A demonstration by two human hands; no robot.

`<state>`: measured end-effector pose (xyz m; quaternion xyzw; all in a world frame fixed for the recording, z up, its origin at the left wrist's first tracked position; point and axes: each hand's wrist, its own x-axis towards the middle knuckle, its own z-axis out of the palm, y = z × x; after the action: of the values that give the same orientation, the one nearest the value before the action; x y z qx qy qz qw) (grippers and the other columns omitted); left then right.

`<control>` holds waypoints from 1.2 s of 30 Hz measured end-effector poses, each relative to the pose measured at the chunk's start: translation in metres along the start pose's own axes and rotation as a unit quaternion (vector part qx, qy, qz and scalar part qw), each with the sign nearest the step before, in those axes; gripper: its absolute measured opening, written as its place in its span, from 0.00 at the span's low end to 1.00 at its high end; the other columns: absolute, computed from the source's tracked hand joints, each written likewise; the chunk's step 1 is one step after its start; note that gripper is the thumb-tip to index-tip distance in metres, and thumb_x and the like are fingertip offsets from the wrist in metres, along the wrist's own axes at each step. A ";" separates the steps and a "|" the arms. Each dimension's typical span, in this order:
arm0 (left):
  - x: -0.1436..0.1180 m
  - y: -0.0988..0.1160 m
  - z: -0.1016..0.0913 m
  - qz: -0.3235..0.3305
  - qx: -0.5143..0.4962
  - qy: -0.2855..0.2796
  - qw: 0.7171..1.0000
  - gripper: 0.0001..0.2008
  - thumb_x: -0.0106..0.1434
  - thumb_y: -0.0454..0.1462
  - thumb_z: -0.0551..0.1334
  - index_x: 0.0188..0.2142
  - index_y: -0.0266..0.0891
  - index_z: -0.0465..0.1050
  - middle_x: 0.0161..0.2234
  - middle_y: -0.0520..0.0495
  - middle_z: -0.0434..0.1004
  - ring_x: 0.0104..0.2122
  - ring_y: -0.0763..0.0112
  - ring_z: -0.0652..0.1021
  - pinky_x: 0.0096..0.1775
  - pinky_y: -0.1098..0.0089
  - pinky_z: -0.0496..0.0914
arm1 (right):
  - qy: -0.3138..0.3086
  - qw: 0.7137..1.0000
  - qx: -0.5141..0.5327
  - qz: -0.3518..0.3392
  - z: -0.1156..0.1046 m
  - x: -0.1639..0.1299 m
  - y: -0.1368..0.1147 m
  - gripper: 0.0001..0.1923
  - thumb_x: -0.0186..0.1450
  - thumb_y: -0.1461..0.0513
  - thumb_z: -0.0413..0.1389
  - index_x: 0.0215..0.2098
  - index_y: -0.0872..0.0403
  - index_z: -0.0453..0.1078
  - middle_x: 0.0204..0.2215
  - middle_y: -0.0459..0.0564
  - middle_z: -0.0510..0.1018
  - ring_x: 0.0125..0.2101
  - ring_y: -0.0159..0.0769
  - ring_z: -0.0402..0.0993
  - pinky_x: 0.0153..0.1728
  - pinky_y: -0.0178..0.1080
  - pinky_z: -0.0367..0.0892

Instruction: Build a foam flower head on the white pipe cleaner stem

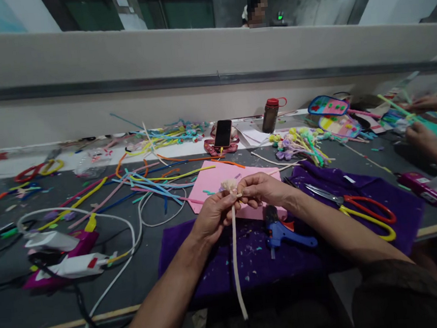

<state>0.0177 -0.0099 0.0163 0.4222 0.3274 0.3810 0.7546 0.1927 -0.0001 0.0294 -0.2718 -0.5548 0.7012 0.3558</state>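
Hands meet over the pink sheet (220, 184), one view only, head camera. Our left hand (213, 216) pinches a cream pipe cleaner (235, 254) just under its fluffy coiled tip (228, 185); the stem hangs straight down past the table edge (64, 326). Our right hand (261, 188) is closed on the short free end right beside that tip, fingertips touching the left hand's. Both hands grasp, neither is slack.

The piece sits above the pink sheet and the purple cloth (358, 182), not resting on either.

To do this wrap well, in our judgement: keep the left pinch tight just under the coil so the stem does not spin, pull the free end snug with the right, lay each turn touching the last, keep the tip upright.

Around us: blue glue gun (281, 230) lies on the purple cloth just right of the stem, nozzle end toward us; worth keeping the dangling stem off it. Red-and-yellow scissors (360, 212) on the cloth further right. Loose pipe cleaners (147, 183) spread left of the sheet, a bunch of finished pipe-cleaner flowers (297, 144) behind, a phone (223, 133) on a stand, a red-capped bottle (270, 115). Another person's hands (424, 135) work at far right, well apart from ours.
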 end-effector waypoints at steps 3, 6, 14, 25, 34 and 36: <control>0.000 0.000 0.001 0.002 0.001 0.001 1.000 0.11 0.51 0.40 0.65 0.29 0.32 0.71 0.19 0.53 0.70 0.11 0.88 0.60 0.12 0.82 0.49 | 0.004 1.000 -0.006 0.002 0.001 -0.001 -0.001 0.11 0.55 0.58 0.60 0.29 0.60 0.68 0.20 0.44 0.73 0.14 0.22 0.65 0.13 0.25 0.55; 0.001 -0.001 0.001 0.000 -0.001 0.006 1.000 0.11 0.51 0.40 0.65 0.28 0.32 0.70 0.19 0.53 0.69 0.10 0.88 0.59 0.12 0.82 0.49 | 0.012 1.000 -0.024 0.005 0.000 -0.001 -0.002 0.10 0.56 0.59 0.59 0.28 0.60 0.68 0.20 0.44 0.73 0.14 0.22 0.66 0.13 0.25 0.55; 0.007 -0.003 -0.005 -0.006 -0.011 0.029 0.999 0.11 0.51 0.40 0.65 0.26 0.32 0.69 0.17 0.55 0.66 0.11 0.89 0.58 0.13 0.83 0.48 | 0.102 0.988 -0.098 -0.068 0.002 0.004 0.003 0.11 0.56 0.57 0.58 0.31 0.58 0.69 0.22 0.45 0.74 0.16 0.23 0.66 0.13 0.26 0.54; 0.005 -0.002 -0.004 -0.015 0.011 0.029 0.999 0.13 0.51 0.41 0.64 0.21 0.32 0.67 0.12 0.57 0.58 0.10 0.88 0.55 0.12 0.82 0.47 | 0.090 0.980 -0.158 -0.079 0.004 0.002 0.000 0.09 0.57 0.58 0.57 0.30 0.57 0.67 0.20 0.43 0.71 0.17 0.24 0.65 0.16 0.27 0.55; 0.004 -0.004 -0.003 -0.006 0.012 0.006 1.000 0.12 0.52 0.41 0.64 0.23 0.32 0.68 0.15 0.54 0.63 0.10 0.88 0.56 0.12 0.82 0.47 | 0.047 0.988 -0.131 -0.060 0.003 0.000 0.000 0.11 0.57 0.57 0.58 0.31 0.58 0.68 0.20 0.43 0.71 0.17 0.24 0.65 0.15 0.27 0.55; 0.003 -0.004 -0.002 -0.008 0.012 0.002 1.000 0.12 0.52 0.40 0.64 0.22 0.31 0.68 0.15 0.54 0.64 0.11 0.88 0.57 0.13 0.82 0.48 | 0.034 0.992 -0.111 -0.044 0.002 0.000 0.001 0.11 0.57 0.57 0.58 0.31 0.58 0.68 0.20 0.43 0.71 0.16 0.23 0.64 0.15 0.27 0.55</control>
<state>0.0187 -0.0079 0.0113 0.4277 0.3366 0.3722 0.7518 0.1912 -0.0017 0.0288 -0.3091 -0.6283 0.6090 0.3726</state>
